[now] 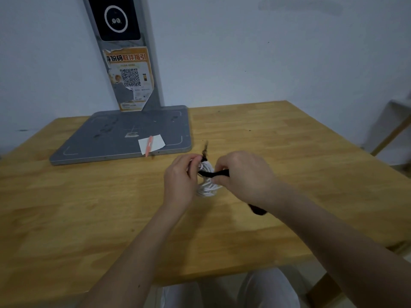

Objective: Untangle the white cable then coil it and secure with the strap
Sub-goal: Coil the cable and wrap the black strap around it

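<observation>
Nearest the camera, the person's knees in pale trousers (224,290) show below the near edge of the wooden table (66,207); both forearms reach forward over it. The grey scanner base (106,138) serves as the landmark. Just in front of its near right corner, the coiled white cable (208,181) is held between the two hands, above the table top.

Left hand (180,181): fingers curled round the left side of the coil, holding it. Right hand (242,176): thumb and fingers pinching the black strap (213,174), which crosses the bundle's middle. One strap end stands up beyond the coil toward the base; a dark tail, probably the other end, shows below the right wrist, though motion blur leaves this uncertain.

The bundle's long axis runs away from the camera, far end pointing at the base's near edge; the strap lies across it, left to right. The hands flank the coil closely, the right one overlapping it slightly more. Judged stage: coiling done, strapping under way. The coming move turns on drawing the strap crosswise round the bundle's waist while the left hand steadies it.

A white slip with an orange pen (149,146) rests on the base.
</observation>
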